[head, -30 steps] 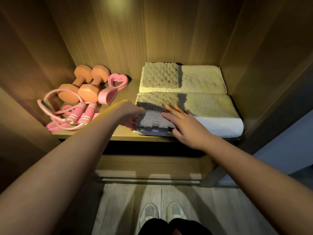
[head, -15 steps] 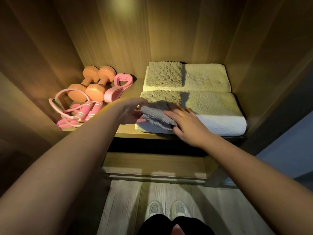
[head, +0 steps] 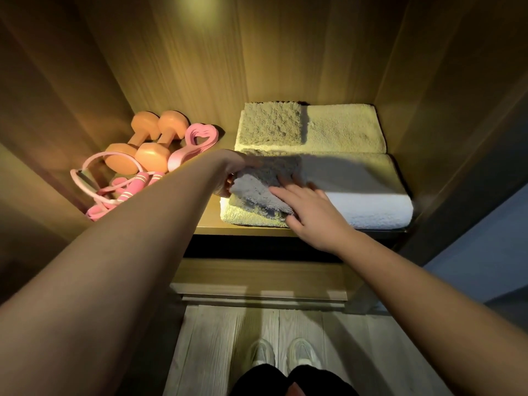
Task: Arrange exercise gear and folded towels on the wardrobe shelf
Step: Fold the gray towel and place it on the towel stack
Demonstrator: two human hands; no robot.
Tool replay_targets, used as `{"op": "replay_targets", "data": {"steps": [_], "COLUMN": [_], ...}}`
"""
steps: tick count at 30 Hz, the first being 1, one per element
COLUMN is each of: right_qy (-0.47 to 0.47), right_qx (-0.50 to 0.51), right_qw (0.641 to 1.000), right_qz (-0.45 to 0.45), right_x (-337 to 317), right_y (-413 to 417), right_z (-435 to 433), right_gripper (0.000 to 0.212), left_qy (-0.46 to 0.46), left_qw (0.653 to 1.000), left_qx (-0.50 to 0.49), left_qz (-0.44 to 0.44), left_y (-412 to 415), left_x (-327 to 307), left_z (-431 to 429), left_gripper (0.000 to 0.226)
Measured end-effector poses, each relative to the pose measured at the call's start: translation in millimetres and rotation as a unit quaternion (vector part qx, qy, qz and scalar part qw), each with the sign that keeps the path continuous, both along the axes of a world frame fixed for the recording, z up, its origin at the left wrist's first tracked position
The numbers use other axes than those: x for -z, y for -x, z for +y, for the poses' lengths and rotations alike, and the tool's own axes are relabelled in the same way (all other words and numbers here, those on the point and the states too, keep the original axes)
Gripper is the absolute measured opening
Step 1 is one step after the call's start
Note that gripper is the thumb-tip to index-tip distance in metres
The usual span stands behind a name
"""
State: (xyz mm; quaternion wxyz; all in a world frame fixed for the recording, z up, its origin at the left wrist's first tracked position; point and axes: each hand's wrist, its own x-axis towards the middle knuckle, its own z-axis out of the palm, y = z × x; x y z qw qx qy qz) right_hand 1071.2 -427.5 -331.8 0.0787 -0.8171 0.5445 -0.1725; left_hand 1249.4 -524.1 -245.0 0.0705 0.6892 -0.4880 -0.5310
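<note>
Two large folded towels on right half of shelf (head: 211, 221): pale towel (head: 343, 130) at back edge, white towel (head: 371, 201) at front edge, touching, apart from gear. Small grey towel (head: 257, 190) on white towel's left end, likely being squared up. Left hand (head: 231, 170) pinching its left edge. Right hand (head: 314, 215) flat, fingers straight, pinning the fold. Dumbbells (head: 148, 144), jump rope (head: 125, 192) and heart-shaped grip (head: 197, 138) grouped toward back-left corner.

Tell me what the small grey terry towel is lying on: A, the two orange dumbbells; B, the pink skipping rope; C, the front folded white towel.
C: the grey towel lies atop the front white towel, gripped by the left hand, the right hand flat on it.
</note>
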Motion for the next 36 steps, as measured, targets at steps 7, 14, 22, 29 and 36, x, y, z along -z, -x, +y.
{"op": "replay_targets", "data": {"steps": [7, 14, 22, 29, 36], "right_qy": [-0.025, -0.014, -0.007, -0.003, -0.001], "right_qx": [-0.013, 0.074, -0.01, -0.026, -0.044], "right_qw": [0.998, 0.944, 0.923, 0.924, 0.915], "right_qz": [-0.056, -0.321, -0.385, -0.382, -0.401], "right_x": [-9, -55, -78, -76, -80], "right_y": [3, 17, -10, -24, -28], "right_z": [11, 51, 152, 230, 269], "right_gripper": [0.063, 0.062, 0.039, 0.04, 0.033], "left_qy": [0.171, 0.385, 0.601, 0.69, 0.739], "left_qw": [0.985, 0.92, 0.787, 0.706, 0.648], "left_qx": [-0.032, 0.045, 0.138, 0.158, 0.175], "left_qz": [0.018, 0.064, 0.013, 0.02, 0.057], "left_y": [15, -15, -51, -67, -71], "left_x": [2, -23, -29, -17, -17], "left_z": [7, 86, 205, 278, 315], "left_gripper": [0.01, 0.016, 0.04, 0.049, 0.041]}}
